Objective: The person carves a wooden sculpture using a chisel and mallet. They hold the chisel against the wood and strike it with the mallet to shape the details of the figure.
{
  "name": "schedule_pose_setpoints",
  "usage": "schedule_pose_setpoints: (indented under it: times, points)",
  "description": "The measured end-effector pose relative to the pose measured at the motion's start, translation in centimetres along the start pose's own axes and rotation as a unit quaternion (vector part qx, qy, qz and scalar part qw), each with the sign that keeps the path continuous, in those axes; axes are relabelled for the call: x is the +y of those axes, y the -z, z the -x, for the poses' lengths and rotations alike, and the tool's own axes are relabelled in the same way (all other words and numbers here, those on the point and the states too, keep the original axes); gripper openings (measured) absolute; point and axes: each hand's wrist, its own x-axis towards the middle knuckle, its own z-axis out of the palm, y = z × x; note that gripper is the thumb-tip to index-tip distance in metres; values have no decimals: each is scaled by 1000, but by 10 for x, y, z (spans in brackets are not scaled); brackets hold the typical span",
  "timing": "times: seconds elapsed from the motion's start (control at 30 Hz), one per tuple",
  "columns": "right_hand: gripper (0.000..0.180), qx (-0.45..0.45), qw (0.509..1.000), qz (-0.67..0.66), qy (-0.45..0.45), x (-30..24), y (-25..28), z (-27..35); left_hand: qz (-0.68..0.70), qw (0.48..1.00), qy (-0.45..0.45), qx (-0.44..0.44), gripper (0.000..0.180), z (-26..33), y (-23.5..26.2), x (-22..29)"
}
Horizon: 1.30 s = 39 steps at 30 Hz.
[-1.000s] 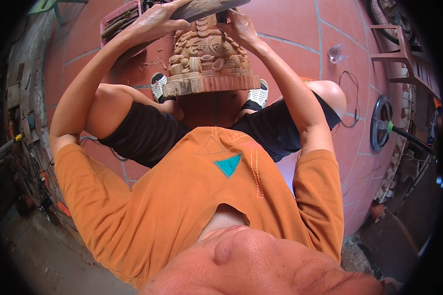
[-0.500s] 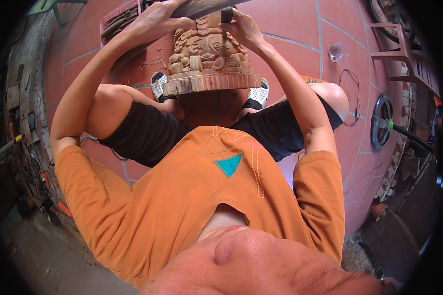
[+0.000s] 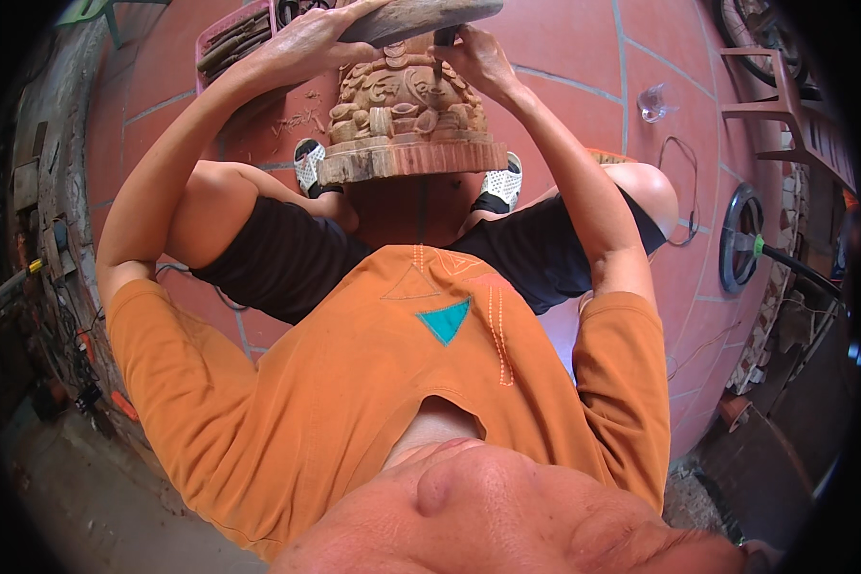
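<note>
Between my feet stands a carved wooden figure (image 3: 407, 115) on a thick round-edged base, its front covered in raised relief. My left hand (image 3: 306, 46) is closed around a worn grey wooden mallet (image 3: 421, 21), which lies across the top of the figure. My right hand (image 3: 476, 65) grips a chisel (image 3: 444, 38) with a dark upper end, held upright against the upper right of the carving. The mallet's head overlaps the chisel's top end; whether they touch I cannot tell. The mallet also hides the upper part of the figure.
A pink basket (image 3: 204, 50) of long tools stands at the far left, with wood shavings (image 3: 299, 121) on the red tiles near it. To the right are a clear cup (image 3: 652, 102), a dark cable (image 3: 687, 187), a brown plastic chair (image 3: 784, 110) and a black wheel-shaped object (image 3: 739, 237).
The mallet and my left hand have come slightly down and to the right, so the mallet now covers the chisel's top. My right hand has dipped a little; the carving stays put.
</note>
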Motion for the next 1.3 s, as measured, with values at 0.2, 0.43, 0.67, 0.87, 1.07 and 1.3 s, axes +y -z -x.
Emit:
schedule_pose_setpoints:
  times: [0.2, 0.43, 0.67, 0.87, 1.07, 1.3]
  points:
    - [28, -2, 997, -67, -26, 7, 3, 4, 13, 998, -46, 46, 74, -1, -5, -13]
    - [22, -10, 986, -160, -37, 11, 9, 14, 15, 999, -26, 39, 73, -1, 0, -11]
    - [21, 6, 986, -167, -24, 7, 9, 19, 37, 998, -29, 29, 75, -2, -2, -5]
    - [27, -23, 995, -84, -52, 0, 12, 19, 33, 999, -39, -17, 75, -5, -8, -2]
    - [27, -9, 993, -118, -27, 9, 11, 19, 40, 996, -66, 42, 76, -4, -9, 2]
    - [31, 13, 994, -94, -46, 5, 9, 23, -26, 999, -24, -39, 76, -5, -4, 11]
